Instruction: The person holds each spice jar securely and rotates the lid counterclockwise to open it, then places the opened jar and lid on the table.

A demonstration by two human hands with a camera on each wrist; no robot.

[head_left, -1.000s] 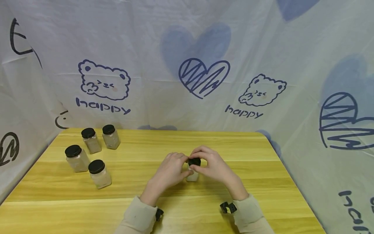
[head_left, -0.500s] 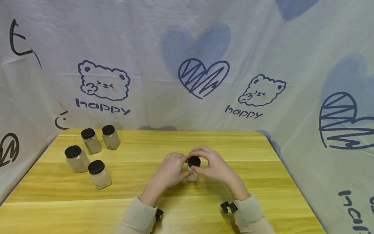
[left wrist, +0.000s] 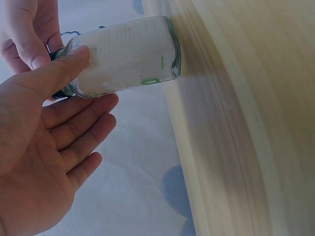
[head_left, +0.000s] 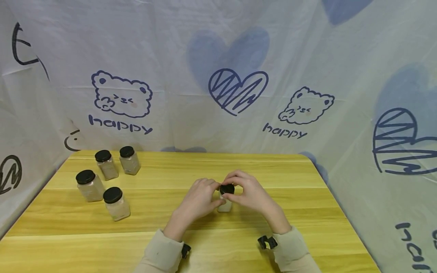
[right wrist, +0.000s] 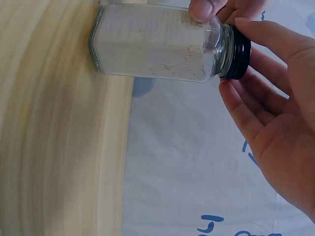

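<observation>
Item: clear glass jar, black lid, upright near the middle of the wooden table. Left hand: pinch of thumb and forefinger on the jar near its neck, remaining fingers loosely extended. Right hand: thumb and fingertips curled round the lid. Off to the left: four lidded jars. Possible faults: rotation of jar with lid, from too light a left-hand hold; askew binding of lid, from uneven pressure; tipping, from sideways force high up
</observation>
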